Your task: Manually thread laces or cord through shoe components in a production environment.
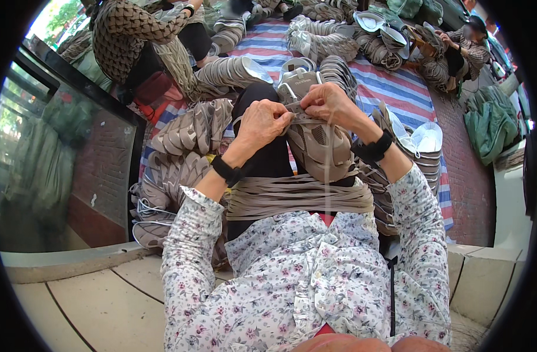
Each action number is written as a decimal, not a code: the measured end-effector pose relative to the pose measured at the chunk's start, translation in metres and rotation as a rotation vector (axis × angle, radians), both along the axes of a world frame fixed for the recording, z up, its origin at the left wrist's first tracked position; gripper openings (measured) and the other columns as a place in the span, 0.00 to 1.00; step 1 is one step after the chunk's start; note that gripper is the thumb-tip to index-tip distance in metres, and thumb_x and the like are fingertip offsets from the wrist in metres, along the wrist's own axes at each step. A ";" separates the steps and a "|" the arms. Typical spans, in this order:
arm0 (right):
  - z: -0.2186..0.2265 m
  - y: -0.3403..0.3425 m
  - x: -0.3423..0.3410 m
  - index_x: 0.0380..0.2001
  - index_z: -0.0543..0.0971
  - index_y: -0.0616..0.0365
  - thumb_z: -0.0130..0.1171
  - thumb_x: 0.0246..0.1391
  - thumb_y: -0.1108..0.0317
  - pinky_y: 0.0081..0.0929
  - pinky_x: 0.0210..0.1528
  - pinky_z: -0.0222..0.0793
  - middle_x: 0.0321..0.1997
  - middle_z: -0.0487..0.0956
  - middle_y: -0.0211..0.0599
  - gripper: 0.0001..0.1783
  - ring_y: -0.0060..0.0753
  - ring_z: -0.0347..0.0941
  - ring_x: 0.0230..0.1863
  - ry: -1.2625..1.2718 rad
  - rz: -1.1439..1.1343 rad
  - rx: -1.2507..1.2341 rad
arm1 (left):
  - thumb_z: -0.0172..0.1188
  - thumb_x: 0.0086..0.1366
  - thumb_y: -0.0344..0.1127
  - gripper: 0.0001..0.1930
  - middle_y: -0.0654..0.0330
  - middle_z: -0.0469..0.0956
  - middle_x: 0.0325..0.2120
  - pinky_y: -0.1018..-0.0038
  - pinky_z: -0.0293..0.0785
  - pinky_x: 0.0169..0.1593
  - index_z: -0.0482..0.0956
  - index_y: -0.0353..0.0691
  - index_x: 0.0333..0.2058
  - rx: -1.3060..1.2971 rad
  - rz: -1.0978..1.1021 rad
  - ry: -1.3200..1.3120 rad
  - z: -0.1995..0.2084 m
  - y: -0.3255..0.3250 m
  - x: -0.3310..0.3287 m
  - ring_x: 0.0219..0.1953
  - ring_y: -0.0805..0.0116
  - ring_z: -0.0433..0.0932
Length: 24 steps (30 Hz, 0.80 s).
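Note:
A beige-brown shoe upper lies across my lap, its rounded toe toward me and its tongue pointing away. My left hand is closed in a pinch at the left edge of its eyelet strip. Opposite it, my right hand pinches at the lacing area, fingers closed. A thin pale shoelace runs down from my right hand past the toe. The fingertips partly cover the eyelets, so I cannot see which hole the lace is at. Over my thighs lies a thick bundle of beige laces.
Stacked shoe uppers flank my legs, with another row to the right. A striped sheet covers the ground. One person sits far left, another far right. A glass door stands left, green sacks right.

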State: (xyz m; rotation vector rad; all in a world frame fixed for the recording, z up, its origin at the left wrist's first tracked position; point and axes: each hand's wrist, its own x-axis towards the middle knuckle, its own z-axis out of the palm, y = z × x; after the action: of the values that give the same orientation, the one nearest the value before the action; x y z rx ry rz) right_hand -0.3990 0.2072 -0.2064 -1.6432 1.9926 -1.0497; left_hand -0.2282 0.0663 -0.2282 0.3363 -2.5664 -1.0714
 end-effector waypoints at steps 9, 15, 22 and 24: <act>0.011 -0.017 -0.016 0.33 0.83 0.65 0.65 0.49 0.75 0.17 0.20 0.63 0.20 0.76 0.27 0.07 0.15 0.68 0.17 -0.439 0.081 0.407 | 0.62 0.57 0.40 0.14 0.51 0.81 0.18 0.72 0.75 0.30 0.85 0.33 0.31 0.209 0.015 0.000 -0.014 -0.003 -0.006 0.22 0.66 0.81; 0.005 -0.017 -0.015 0.32 0.83 0.64 0.64 0.50 0.75 0.17 0.13 0.59 0.18 0.74 0.26 0.06 0.15 0.66 0.13 -0.397 0.106 0.353 | 0.62 0.55 0.40 0.14 0.51 0.81 0.18 0.73 0.76 0.30 0.86 0.33 0.29 0.113 0.090 -0.107 -0.008 0.000 -0.015 0.22 0.66 0.81; -0.006 -0.011 0.000 0.27 0.77 0.64 0.57 0.48 0.79 0.29 0.27 0.68 0.26 0.75 0.37 0.01 0.36 0.73 0.27 0.044 0.126 0.114 | 0.64 0.56 0.42 0.15 0.56 0.80 0.16 0.75 0.74 0.29 0.85 0.32 0.29 0.188 0.044 -0.139 -0.011 -0.006 -0.016 0.21 0.72 0.79; -0.008 -0.008 0.003 0.27 0.74 0.65 0.55 0.44 0.81 0.42 0.44 0.69 0.38 0.74 0.49 0.04 0.56 0.71 0.43 0.278 0.160 0.048 | 0.63 0.57 0.41 0.15 0.57 0.79 0.17 0.76 0.74 0.29 0.85 0.31 0.30 0.228 0.026 -0.150 -0.015 -0.009 -0.015 0.21 0.74 0.77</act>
State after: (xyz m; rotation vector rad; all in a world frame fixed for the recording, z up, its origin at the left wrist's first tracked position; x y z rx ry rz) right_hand -0.3959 0.1990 -0.2147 -1.9745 1.9915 -0.7451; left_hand -0.2430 0.0570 -0.2437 0.5233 -2.5628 -1.3811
